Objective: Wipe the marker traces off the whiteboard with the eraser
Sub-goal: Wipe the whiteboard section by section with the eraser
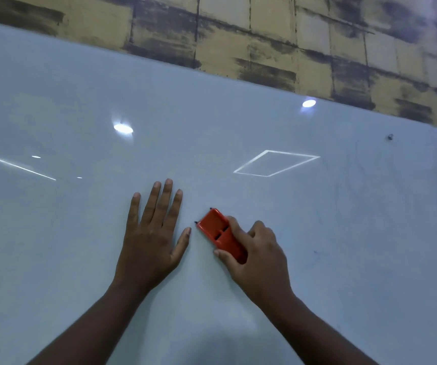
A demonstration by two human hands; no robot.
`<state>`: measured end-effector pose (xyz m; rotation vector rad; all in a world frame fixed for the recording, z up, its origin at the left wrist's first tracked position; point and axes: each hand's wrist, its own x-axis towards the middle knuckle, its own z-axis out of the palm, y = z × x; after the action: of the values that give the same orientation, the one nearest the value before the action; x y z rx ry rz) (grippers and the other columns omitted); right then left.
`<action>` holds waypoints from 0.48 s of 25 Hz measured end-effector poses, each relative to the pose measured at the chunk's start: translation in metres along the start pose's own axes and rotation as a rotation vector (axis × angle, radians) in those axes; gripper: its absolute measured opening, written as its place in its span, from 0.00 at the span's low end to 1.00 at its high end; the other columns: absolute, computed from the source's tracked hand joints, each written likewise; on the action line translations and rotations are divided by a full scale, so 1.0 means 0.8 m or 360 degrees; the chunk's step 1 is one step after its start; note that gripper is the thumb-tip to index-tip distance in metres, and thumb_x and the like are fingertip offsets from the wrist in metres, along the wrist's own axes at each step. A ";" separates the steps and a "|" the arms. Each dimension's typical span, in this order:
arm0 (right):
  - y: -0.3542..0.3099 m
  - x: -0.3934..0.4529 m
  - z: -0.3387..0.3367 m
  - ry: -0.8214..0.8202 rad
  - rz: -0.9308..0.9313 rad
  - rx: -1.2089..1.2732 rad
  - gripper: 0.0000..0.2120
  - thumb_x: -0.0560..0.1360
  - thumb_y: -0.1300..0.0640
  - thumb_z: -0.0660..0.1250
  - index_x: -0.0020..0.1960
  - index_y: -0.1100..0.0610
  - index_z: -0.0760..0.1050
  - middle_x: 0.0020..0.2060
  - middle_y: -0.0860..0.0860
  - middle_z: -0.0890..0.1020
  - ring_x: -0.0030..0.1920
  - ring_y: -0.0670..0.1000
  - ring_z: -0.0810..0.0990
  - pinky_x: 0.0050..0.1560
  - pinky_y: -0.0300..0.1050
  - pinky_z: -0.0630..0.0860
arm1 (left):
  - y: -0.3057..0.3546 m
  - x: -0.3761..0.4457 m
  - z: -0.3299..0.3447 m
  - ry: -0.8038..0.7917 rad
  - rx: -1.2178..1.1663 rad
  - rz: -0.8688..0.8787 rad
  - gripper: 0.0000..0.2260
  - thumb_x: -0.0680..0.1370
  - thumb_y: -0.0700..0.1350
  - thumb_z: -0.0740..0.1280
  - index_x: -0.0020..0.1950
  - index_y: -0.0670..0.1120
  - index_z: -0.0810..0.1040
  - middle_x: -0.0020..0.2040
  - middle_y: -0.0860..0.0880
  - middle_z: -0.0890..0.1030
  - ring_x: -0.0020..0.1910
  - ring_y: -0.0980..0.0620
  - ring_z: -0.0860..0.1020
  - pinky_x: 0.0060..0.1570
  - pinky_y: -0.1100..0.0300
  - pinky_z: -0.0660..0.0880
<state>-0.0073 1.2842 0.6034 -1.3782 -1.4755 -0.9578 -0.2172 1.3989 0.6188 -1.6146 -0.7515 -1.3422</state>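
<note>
The glossy, pale whiteboard (pixel 54 106) fills most of the frame, its smooth surface throwing back bright reflections of lights: a thin streak at the far left, two oval spots, and a diamond-shaped outline right of centre. Just left of centre, the left hand (pixel 151 233) lies flat on the board, its grip fully open, fingers straight and slightly spread, thumb angled out to the right, holding nothing. Just beside that thumb, in the lower centre, is the orange plastic eraser (pixel 216 229), a rectangular block tilted toward the upper left and pressed against the board. The right hand (pixel 256 255) grips its lower end, thumb on the near side, fingers curled over the far side. Faint bluish marker traces (pixel 315 252) show at the right. Above the board runs a wall (pixel 264 35) of yellowish, dark-smudged blocks.
</note>
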 end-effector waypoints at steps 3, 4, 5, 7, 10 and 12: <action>0.017 0.014 -0.013 -0.0026 0.0052 0.0006 0.34 0.73 0.28 0.62 0.77 0.35 0.63 0.46 0.46 0.67 0.49 0.49 0.71 0.42 0.45 0.72 | 0.005 -0.015 0.000 0.0009 0.0004 -0.0013 0.33 0.85 0.56 0.56 0.86 0.41 0.57 0.87 0.41 0.54 0.86 0.41 0.54 0.82 0.33 0.55; 0.030 0.025 -0.020 -0.0037 0.0105 0.0020 0.34 0.74 0.28 0.64 0.77 0.34 0.63 0.47 0.46 0.68 0.51 0.50 0.72 0.44 0.46 0.74 | 0.006 -0.018 -0.001 0.0016 0.0009 -0.0011 0.32 0.85 0.55 0.56 0.86 0.41 0.58 0.87 0.41 0.54 0.86 0.40 0.55 0.82 0.33 0.55; 0.049 0.035 -0.027 -0.0040 0.0178 0.0042 0.34 0.74 0.29 0.65 0.78 0.34 0.63 0.48 0.47 0.68 0.53 0.50 0.73 0.46 0.47 0.75 | 0.009 -0.021 0.000 0.0015 0.0013 -0.0019 0.32 0.85 0.55 0.56 0.86 0.41 0.58 0.87 0.41 0.55 0.86 0.40 0.55 0.82 0.33 0.55; 0.097 0.047 -0.041 0.0030 0.0361 0.0076 0.35 0.73 0.28 0.65 0.77 0.35 0.64 0.48 0.48 0.71 0.54 0.52 0.76 0.49 0.50 0.77 | 0.013 -0.030 -0.001 0.0012 0.0016 -0.0045 0.31 0.85 0.54 0.56 0.86 0.41 0.59 0.87 0.41 0.55 0.86 0.40 0.56 0.82 0.33 0.55; 0.161 0.042 -0.054 0.0182 0.0612 0.0272 0.35 0.73 0.30 0.67 0.78 0.37 0.66 0.46 0.50 0.73 0.49 0.54 0.79 0.48 0.50 0.76 | 0.026 -0.048 0.000 0.0006 0.0019 -0.0104 0.31 0.85 0.53 0.56 0.86 0.41 0.58 0.87 0.41 0.55 0.86 0.40 0.55 0.81 0.33 0.55; 0.172 0.031 -0.048 0.0205 0.0630 0.0318 0.35 0.74 0.32 0.69 0.78 0.40 0.66 0.45 0.51 0.73 0.47 0.55 0.78 0.47 0.50 0.76 | 0.036 -0.058 0.000 0.0003 0.0026 -0.0149 0.31 0.85 0.52 0.56 0.86 0.41 0.58 0.87 0.41 0.55 0.86 0.39 0.55 0.82 0.32 0.54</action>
<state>0.1332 1.2681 0.6354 -1.3667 -1.1134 -0.6172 -0.2031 1.3905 0.5669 -1.5823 -0.8437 -1.3998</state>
